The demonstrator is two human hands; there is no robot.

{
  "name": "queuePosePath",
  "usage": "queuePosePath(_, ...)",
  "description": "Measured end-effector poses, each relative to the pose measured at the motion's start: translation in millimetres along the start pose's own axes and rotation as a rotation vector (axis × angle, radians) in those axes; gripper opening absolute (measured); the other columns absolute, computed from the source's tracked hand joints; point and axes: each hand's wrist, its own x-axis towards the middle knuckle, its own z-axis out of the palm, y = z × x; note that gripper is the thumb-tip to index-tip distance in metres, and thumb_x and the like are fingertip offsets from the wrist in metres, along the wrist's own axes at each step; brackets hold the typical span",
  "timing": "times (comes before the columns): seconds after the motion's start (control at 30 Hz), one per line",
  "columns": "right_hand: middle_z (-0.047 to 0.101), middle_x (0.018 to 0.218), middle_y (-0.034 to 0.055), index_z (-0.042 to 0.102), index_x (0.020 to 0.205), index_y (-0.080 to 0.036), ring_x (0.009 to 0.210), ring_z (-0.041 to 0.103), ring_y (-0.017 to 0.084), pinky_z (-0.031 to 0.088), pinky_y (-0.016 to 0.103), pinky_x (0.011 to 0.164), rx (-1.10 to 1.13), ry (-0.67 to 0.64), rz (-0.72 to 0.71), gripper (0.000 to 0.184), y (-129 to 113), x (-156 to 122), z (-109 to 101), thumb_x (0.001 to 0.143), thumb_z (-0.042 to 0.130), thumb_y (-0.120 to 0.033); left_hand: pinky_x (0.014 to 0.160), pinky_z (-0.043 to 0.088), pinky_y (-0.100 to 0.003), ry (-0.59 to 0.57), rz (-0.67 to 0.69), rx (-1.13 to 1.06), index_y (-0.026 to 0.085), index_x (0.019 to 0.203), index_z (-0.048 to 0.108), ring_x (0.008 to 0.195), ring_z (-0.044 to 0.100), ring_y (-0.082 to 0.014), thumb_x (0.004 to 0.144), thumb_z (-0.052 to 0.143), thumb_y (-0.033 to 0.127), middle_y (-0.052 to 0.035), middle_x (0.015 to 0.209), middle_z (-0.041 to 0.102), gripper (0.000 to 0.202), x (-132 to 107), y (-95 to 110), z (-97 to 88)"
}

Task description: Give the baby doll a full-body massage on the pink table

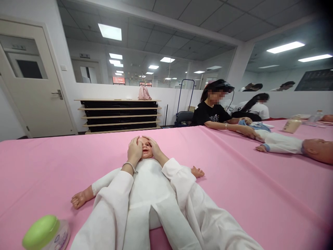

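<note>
White sleeves (pixel 106 208) lie nearest, flanking the doll (pixel 152 180), which is on its back on the pink cloth (pixel 234 198). Left hand (pixel 134 150) and right hand (pixel 156 149) cup either side of its head (pixel 147 152); their fingers look laid close together over the brow, pinching nothing, though the exact fingertip contact is unclear. Uneven pressure could roll the head sideways, and a palm sliding inward could cover the visible eye. Loose cuffs might drag the doll's suit if the forearms shift. Near the left sleeve stands a jar (pixel 47 232), its green lid on; a swinging elbow could tip it, and its contents are hidden. Farther right, a co-worker (pixel 212 113) handles a second doll (pixel 283 141). Beyond it stand a beige bottle (pixel 291 125), contents not tellable, and a clear bottle (pixel 316 116), its fill too small to judge.
</note>
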Motion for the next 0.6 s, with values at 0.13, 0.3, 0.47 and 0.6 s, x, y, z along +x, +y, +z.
queuePosePath(0.13,0.066,0.106,-0.0003,0.068,0.088,-0.022,0.109,0.053,0.018,0.035,0.032,0.103,0.007,0.007,0.011,0.032,-0.6,0.4,0.8,0.067,0.045,-0.023,0.106,0.035,-0.036,0.001,0.005,-0.001,0.017,0.122,0.055,0.124,0.045,-0.0221,0.085,0.034,0.022,-0.0097,0.131,0.053,0.042,0.6,-0.9,0.5)
queuePosePath(0.3,0.066,0.106,0.0016,0.068,0.089,-0.021,0.108,0.054,0.019,0.037,0.033,0.101,0.041,-0.004,0.010,0.030,-3.4,-2.6,2.0,0.066,0.049,-0.025,0.106,0.034,-0.036,0.004,0.026,0.010,0.016,0.122,0.054,0.123,0.045,-0.0225,0.085,0.037,0.025,-0.0105,0.131,0.053,0.042,1.2,-2.9,1.2)
queuePosePath(0.47,0.065,0.106,0.0022,0.067,0.093,-0.021,0.107,0.054,0.021,0.039,0.034,0.099,0.090,-0.049,0.041,0.033,-6.1,-5.0,1.5,0.060,0.062,-0.027,0.105,0.036,-0.036,0.004,0.055,0.026,0.017,0.122,0.054,0.121,0.047,-0.0235,0.081,0.048,0.029,-0.0095,0.129,0.054,0.044,0.2,-2.8,1.0)
queuePosePath(0.6,0.065,0.106,0.0018,0.067,0.093,-0.021,0.107,0.054,0.021,0.039,0.033,0.098,0.088,-0.044,0.055,0.034,-7.5,-5.6,1.9,0.060,0.062,-0.028,0.105,0.035,-0.036,0.000,0.050,0.036,0.015,0.123,0.053,0.122,0.046,-0.0237,0.082,0.046,0.029,-0.0102,0.130,0.053,0.045,0.3,-2.7,1.2)
